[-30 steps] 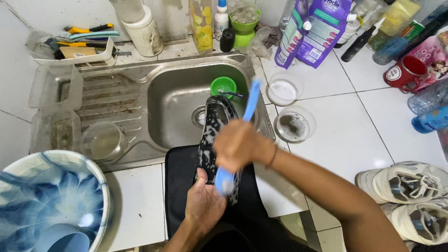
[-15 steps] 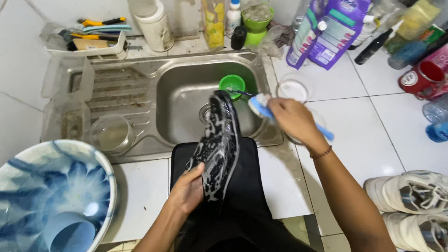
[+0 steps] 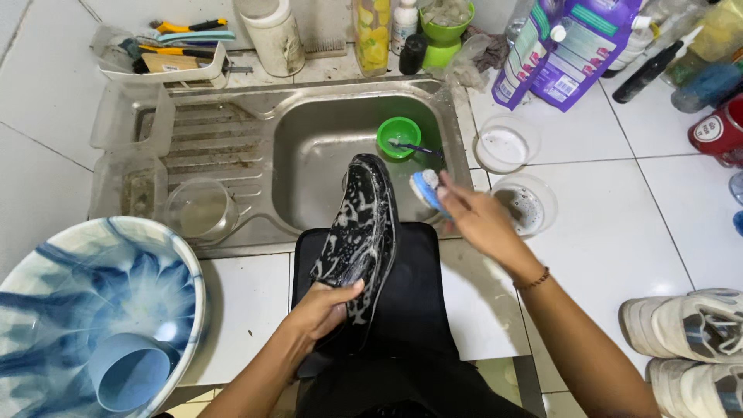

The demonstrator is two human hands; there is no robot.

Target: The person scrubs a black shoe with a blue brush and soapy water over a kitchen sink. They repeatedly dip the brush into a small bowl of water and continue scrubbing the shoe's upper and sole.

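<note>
Gripped at its heel by the left hand (image 3: 321, 310), fingers curled shut around it, a black shoe (image 3: 360, 240) streaked with white suds lies toe-first over the near rim of the steel sink (image 3: 309, 155). Right hand (image 3: 480, 220) closes on a blue brush (image 3: 426, 190) just right of the toe. Far right: purple refill pouch (image 3: 561, 50). Far basin: green cup (image 3: 398, 137).

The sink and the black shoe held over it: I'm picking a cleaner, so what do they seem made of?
The sink looks like stainless steel, brushed grey with dull reflections and a ribbed drainboard. The black shoe, held by the left hand, seems smooth leather or a synthetic look-alike: glossy where wet, streaked with white suds; which one cannot be told.
</note>
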